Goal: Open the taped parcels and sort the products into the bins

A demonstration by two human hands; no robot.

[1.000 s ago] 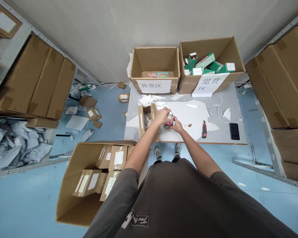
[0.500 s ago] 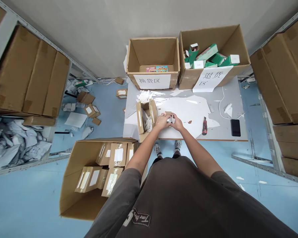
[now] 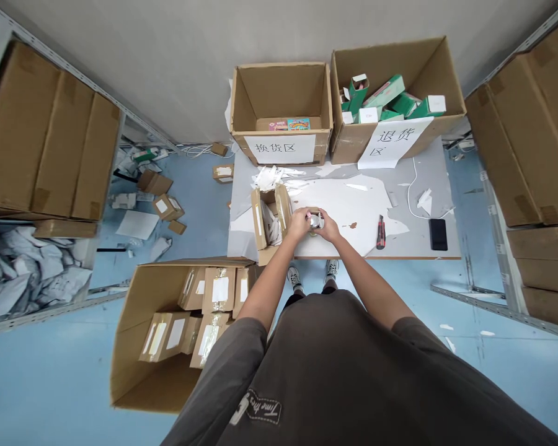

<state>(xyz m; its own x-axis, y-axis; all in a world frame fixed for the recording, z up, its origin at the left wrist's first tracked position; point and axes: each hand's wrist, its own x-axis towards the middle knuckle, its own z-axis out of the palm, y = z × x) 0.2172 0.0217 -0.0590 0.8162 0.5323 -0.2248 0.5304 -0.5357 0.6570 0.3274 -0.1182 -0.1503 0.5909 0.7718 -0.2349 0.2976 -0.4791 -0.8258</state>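
Observation:
Between both hands, just above the near edge of the table, is a small rounded item (image 3: 315, 220), whitish and silvery with a brown rim; its kind is not clear. My left hand (image 3: 298, 224) grips its left side with curled fingers. On the other side, my right hand (image 3: 329, 228) holds it with thumb and fingers, which partly cover it. An opened small carton (image 3: 256, 220) with crumpled white paper inside stands just left of my left hand. To the right of my right hand, a red and black box cutter (image 3: 380, 233) lies on the table.
At the back of the table (image 3: 400, 241) stand two labelled cartons, one with colourful small boxes (image 3: 298, 124), one with green boxes (image 3: 385, 93). A black phone (image 3: 438, 235) lies right. A large carton (image 3: 137, 387) of parcels sits lower left; shelves flank both sides.
The small item has turned in my hands, so more of its pale, round face shows. The whole view has shifted slightly; the things on the table stay in place.

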